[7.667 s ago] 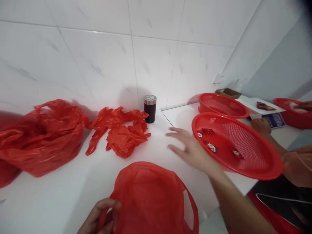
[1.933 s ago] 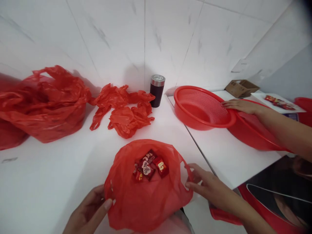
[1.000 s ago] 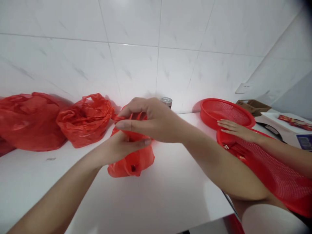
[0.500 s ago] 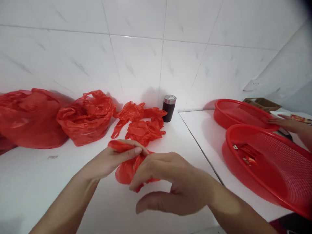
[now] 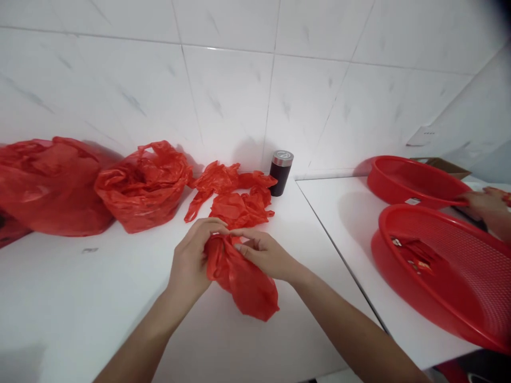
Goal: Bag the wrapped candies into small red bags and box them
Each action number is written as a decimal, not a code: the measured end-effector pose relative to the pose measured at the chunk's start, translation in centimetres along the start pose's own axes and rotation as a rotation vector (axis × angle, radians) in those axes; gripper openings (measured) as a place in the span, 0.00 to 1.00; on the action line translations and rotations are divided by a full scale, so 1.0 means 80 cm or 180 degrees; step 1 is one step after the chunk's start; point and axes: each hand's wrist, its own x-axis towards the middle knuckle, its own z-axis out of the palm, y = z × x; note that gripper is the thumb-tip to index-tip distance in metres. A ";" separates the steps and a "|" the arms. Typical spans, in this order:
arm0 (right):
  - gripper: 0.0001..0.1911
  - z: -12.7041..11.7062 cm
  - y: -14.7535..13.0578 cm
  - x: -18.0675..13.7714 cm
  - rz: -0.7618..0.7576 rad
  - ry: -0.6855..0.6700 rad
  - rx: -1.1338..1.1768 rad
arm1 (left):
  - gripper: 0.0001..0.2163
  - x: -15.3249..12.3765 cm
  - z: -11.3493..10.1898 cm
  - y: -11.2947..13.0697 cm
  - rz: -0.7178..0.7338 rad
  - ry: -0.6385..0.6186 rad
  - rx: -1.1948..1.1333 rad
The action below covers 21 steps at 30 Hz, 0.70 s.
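Observation:
Between my two hands is a thin red plastic bag (image 5: 251,284), bunched at its top and hanging down toward the white table. My left hand (image 5: 194,255) is closed around the bag's left upper edge. With its thumb and fingers my right hand (image 5: 269,255) pinches the gathered top from the other side. Whether anything lies inside the bag cannot be seen. Just beyond my fingers, more crumpled red plastic bags (image 5: 241,207) lie in a loose heap on the table.
Bulging red bags (image 5: 56,186) and an open-topped red bag (image 5: 143,189) line the wall at left. A dark tumbler (image 5: 280,175) stands behind the heap. At right are a red basket (image 5: 443,314) holding small red packets and another red basket (image 5: 415,183), with another person's hand (image 5: 489,207) beside it.
My right hand, open before, has closed on the bag's top. The bag has turned and now hangs down to the right. The other person's hand has shifted slightly, now beside a red item.

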 end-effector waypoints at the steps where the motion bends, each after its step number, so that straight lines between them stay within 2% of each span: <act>1: 0.16 0.001 -0.002 0.000 -0.0050 0.0048 0.0037 | 0.11 -0.002 -0.001 0.002 -0.0026 -0.0087 -0.0065; 5: 0.06 0.001 -0.016 -0.001 -0.0301 0.0392 0.0000 | 0.16 -0.010 -0.009 0.007 -0.0235 -0.0317 -0.0165; 10: 0.03 0.003 -0.037 -0.008 -0.0837 0.0963 0.0150 | 0.15 -0.021 -0.013 0.008 -0.0271 -0.0326 -0.0263; 12: 0.04 0.005 -0.039 -0.010 -0.0805 0.0908 -0.0122 | 0.15 -0.024 -0.012 0.007 -0.0275 -0.0224 -0.0235; 15: 0.06 0.007 -0.036 -0.010 -0.0659 0.0581 -0.0451 | 0.15 -0.026 -0.008 0.004 -0.0335 -0.0094 -0.0159; 16: 0.06 0.006 -0.035 -0.009 -0.0703 0.0704 -0.0462 | 0.16 -0.027 -0.007 0.003 -0.0355 -0.0111 -0.0153; 17: 0.06 0.005 -0.034 -0.008 -0.0802 0.1013 -0.0433 | 0.17 -0.028 -0.006 0.002 -0.0378 -0.0141 -0.0162; 19: 0.04 0.001 -0.034 -0.007 -0.1045 0.1848 -0.0261 | 0.18 -0.030 -0.004 0.001 -0.0420 -0.0200 -0.0215; 20: 0.03 -0.001 -0.034 -0.007 -0.1102 0.2085 -0.0174 | 0.19 -0.031 -0.004 0.001 -0.0447 -0.0202 -0.0250; 21: 0.05 -0.002 -0.035 -0.008 -0.1084 0.2091 -0.0142 | 0.19 -0.031 -0.003 0.001 -0.0474 -0.0189 -0.0281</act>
